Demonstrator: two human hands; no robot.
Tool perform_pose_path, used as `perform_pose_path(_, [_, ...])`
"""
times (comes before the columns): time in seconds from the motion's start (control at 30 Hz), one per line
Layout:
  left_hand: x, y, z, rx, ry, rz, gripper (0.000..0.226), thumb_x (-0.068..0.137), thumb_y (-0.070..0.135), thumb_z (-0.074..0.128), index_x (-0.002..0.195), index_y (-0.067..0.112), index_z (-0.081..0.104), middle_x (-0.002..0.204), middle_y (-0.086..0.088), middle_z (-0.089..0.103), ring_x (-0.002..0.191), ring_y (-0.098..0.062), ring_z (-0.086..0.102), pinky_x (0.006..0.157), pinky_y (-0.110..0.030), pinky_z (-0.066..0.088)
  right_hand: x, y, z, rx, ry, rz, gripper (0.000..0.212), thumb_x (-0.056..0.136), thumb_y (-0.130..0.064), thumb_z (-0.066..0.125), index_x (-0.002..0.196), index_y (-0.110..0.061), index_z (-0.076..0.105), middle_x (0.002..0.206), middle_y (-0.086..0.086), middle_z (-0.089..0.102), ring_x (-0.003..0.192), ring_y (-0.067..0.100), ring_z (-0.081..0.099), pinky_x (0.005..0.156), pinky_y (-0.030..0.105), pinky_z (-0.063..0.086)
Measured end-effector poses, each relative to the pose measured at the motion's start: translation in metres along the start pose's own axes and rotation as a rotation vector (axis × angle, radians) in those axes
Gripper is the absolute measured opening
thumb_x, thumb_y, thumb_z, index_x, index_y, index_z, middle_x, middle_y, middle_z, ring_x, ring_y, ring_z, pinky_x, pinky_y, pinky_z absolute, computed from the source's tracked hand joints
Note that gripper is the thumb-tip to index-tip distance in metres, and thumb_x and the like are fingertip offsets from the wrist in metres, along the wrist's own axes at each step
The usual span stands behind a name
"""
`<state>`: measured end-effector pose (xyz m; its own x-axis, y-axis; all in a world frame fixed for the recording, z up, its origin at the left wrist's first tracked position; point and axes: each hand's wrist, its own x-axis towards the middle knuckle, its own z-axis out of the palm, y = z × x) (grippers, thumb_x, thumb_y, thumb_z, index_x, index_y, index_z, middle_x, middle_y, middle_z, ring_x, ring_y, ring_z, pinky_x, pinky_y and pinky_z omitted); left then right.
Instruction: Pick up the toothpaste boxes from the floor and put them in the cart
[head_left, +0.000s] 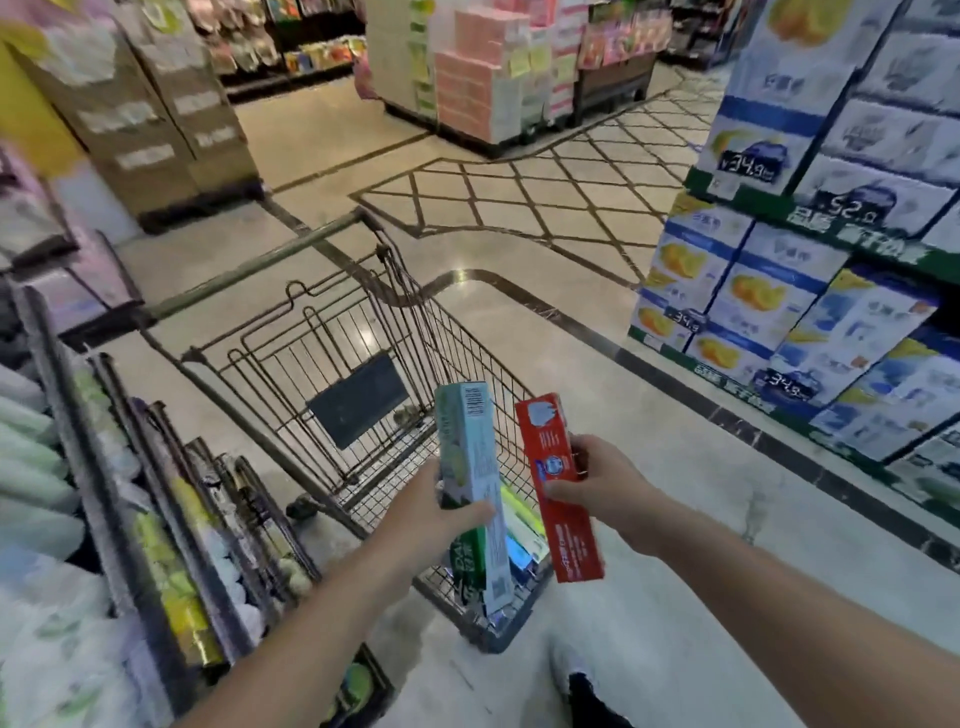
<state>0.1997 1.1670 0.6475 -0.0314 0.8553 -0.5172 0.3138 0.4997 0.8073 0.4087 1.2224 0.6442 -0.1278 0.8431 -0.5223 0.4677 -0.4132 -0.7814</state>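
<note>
My left hand (441, 512) grips a pale green and white toothpaste box (470, 452), held nearly upright over the near end of the wire shopping cart (363, 332). My right hand (597, 480) holds a red toothpaste box (556, 483) by its middle, just right of the cart's near corner. Other toothpaste boxes (519, 540) lie inside the cart's near end, partly hidden behind the box in my left hand.
Shelves of packaged goods (104, 493) line the left side, close to the cart. Stacked blue and white cartons (810, 291) stand at the right. Brown cartons (156, 130) and pink packs (478, 88) stand farther back. A pale tiled floor (519, 208) stretches ahead.
</note>
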Motion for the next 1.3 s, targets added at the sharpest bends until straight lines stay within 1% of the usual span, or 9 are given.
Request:
perform_pose_path(0.27, [0.098, -0.013, 0.024, -0.112, 0.166, -0.19, 0.072, 0.085, 0.032, 0.075, 0.143, 0.035, 0.034, 0.106, 0.025, 0.049, 0.083, 0.008, 0.05, 0.075, -0.024, 0.048, 0.16, 0.013, -0.008, -0.285, -0.174, 0.033, 0.038, 0.085, -0.013, 0.07, 0.115, -0.015, 0.045, 0.108, 0.01, 0.066, 0.096, 0.027, 0.066, 0.09, 0.046, 0.055])
perform_pose_path(0.4, [0.145, -0.046, 0.045, -0.189, 0.196, -0.358, 0.093, 0.081, 0.039, 0.078, 0.153, 0.031, 0.02, 0.139, 0.009, 0.049, 0.118, -0.015, 0.054, 0.109, -0.044, 0.041, 0.224, 0.041, 0.008, -0.401, -0.202, 0.041, 0.031, 0.085, -0.011, 0.069, 0.107, -0.015, 0.047, 0.101, 0.008, 0.064, 0.091, 0.025, 0.063, 0.079, 0.034, 0.052])
perform_pose_path(0.53, [0.193, -0.099, 0.075, -0.195, 0.228, -0.533, 0.093, 0.076, 0.054, 0.077, 0.148, 0.02, 0.027, 0.143, 0.0, 0.046, 0.12, -0.023, 0.052, 0.104, -0.045, 0.045, 0.275, 0.084, 0.033, -0.44, -0.188, 0.081, 0.024, 0.088, -0.008, 0.063, 0.106, -0.011, 0.049, 0.099, 0.009, 0.062, 0.092, 0.029, 0.063, 0.075, 0.033, 0.05])
perform_pose_path(0.67, [0.231, -0.154, 0.106, -0.176, 0.228, -0.647, 0.082, 0.087, 0.045, 0.07, 0.147, 0.011, 0.026, 0.145, -0.003, 0.043, 0.107, -0.018, 0.048, 0.087, -0.027, 0.037, 0.315, 0.127, 0.058, -0.503, -0.176, 0.13, 0.021, 0.09, -0.005, 0.058, 0.108, -0.008, 0.048, 0.1, 0.009, 0.059, 0.093, 0.03, 0.06, 0.076, 0.034, 0.048])
perform_pose_path(0.83, [0.26, -0.21, 0.127, -0.045, 0.256, -0.785, 0.093, 0.087, 0.05, 0.067, 0.152, 0.008, 0.015, 0.141, -0.012, 0.046, 0.114, -0.028, 0.055, 0.092, -0.034, 0.047, 0.352, 0.173, 0.081, -0.61, -0.168, 0.167, 0.024, 0.09, -0.007, 0.059, 0.112, -0.008, 0.048, 0.095, 0.007, 0.055, 0.089, 0.027, 0.057, 0.077, 0.034, 0.046])
perform_pose_path(0.9, [0.267, -0.227, 0.13, 0.037, 0.244, -0.8, 0.095, 0.086, 0.055, 0.065, 0.151, 0.005, 0.016, 0.11, -0.007, 0.054, 0.084, -0.022, 0.06, 0.066, -0.029, 0.054, 0.362, 0.185, 0.086, -0.662, -0.161, 0.172, 0.032, 0.088, -0.007, 0.062, 0.117, -0.007, 0.049, 0.106, 0.012, 0.06, 0.1, 0.032, 0.061, 0.079, 0.035, 0.047])
perform_pose_path(1.0, [0.276, -0.244, 0.136, 0.154, 0.193, -0.79, 0.091, 0.084, 0.058, 0.066, 0.143, 0.001, 0.027, 0.084, -0.001, 0.049, 0.063, -0.017, 0.05, 0.04, -0.023, 0.032, 0.377, 0.2, 0.092, -0.748, -0.167, 0.141, 0.036, 0.087, -0.011, 0.066, 0.119, -0.005, 0.05, 0.114, 0.016, 0.063, 0.104, 0.034, 0.063, 0.077, 0.033, 0.047])
perform_pose_path(1.17, [0.292, -0.257, 0.143, 0.194, 0.19, -0.771, 0.086, 0.076, 0.064, 0.071, 0.127, 0.002, 0.039, 0.09, -0.01, 0.058, 0.07, -0.022, 0.062, 0.05, -0.032, 0.046, 0.39, 0.217, 0.093, -0.828, -0.215, 0.141, 0.033, 0.087, -0.01, 0.065, 0.116, -0.004, 0.05, 0.113, 0.017, 0.063, 0.103, 0.035, 0.062, 0.076, 0.033, 0.045])
perform_pose_path(1.3, [0.301, -0.256, 0.144, 0.219, 0.141, -0.757, 0.109, 0.079, 0.064, 0.066, 0.148, -0.004, 0.017, 0.117, -0.021, 0.064, 0.086, -0.026, 0.068, 0.059, -0.039, 0.054, 0.395, 0.224, 0.093, -0.853, -0.278, 0.183, 0.02, 0.088, -0.017, 0.062, 0.102, -0.014, 0.049, 0.105, 0.011, 0.064, 0.083, 0.026, 0.054, 0.07, 0.031, 0.04])
